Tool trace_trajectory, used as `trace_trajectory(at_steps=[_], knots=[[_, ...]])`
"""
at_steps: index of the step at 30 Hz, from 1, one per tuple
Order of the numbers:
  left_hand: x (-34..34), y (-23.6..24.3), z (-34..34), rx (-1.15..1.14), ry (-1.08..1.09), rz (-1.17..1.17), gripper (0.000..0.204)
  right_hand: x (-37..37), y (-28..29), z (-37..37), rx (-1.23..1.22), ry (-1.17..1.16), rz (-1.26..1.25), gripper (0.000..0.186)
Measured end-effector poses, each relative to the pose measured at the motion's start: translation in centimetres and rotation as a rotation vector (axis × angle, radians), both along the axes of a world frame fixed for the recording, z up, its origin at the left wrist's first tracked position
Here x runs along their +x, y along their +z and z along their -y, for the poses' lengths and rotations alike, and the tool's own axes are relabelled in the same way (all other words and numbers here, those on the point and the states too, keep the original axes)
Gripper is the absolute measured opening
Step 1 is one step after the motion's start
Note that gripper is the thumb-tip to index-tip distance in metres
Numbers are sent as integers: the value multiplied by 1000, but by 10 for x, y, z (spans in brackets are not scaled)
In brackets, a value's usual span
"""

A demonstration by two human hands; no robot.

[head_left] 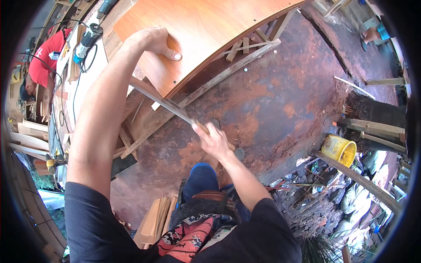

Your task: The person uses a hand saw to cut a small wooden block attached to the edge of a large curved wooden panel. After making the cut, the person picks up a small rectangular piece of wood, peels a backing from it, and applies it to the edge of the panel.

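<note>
A curved-edged orange-brown wooden panel (206, 35) lies on a rough timber bench frame (239, 61). My left hand (160, 41) grips the panel near its left part, thumb pressed on the face and the other fingers mostly hidden. Below it, my right hand (212, 140) is closed around the wooden handle of a long, narrow metal tool (169, 105), which looks like a file. The tool slants up to the left, its far end at the panel's lower left edge and partly behind my left arm.
On the left bench lie an angle grinder (85, 46), a drill (57, 164) and boards (28, 142); a person in red (48, 59) bends there. At right are a yellow bucket (337, 149), propped planks (368, 129) and another person's leg (372, 35). Cut boards (153, 215) stand by my legs.
</note>
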State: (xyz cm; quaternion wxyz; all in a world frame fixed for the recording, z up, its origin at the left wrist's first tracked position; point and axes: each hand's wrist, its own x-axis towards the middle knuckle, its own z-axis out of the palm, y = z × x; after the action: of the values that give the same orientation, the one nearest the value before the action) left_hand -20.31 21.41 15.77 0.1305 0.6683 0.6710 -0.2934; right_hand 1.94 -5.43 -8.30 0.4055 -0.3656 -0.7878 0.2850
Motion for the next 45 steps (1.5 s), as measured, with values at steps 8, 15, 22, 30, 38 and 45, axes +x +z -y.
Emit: trace_trajectory(at_steps=[8,15,22,30,38,45], knots=[[-1,-4,1,12,-70,-2,88,19,31,14,-98,35,23,66],[38,43,68,463,-101,249,57,11,11,-1,-24,161,-97,62],[2,-41,301,1885,-415,1161,31,-16,-49,-26,261,312,-316,69],[1,-165,257,1689,-345,521,16,-50,-107,-54,488,246,-479,67],[-28,-169,252,1587,-465,200,49,-69,-110,-57,544,186,-616,65],[-27,-164,255,1624,-555,94,49,-86,-73,-78,612,220,-628,66]])
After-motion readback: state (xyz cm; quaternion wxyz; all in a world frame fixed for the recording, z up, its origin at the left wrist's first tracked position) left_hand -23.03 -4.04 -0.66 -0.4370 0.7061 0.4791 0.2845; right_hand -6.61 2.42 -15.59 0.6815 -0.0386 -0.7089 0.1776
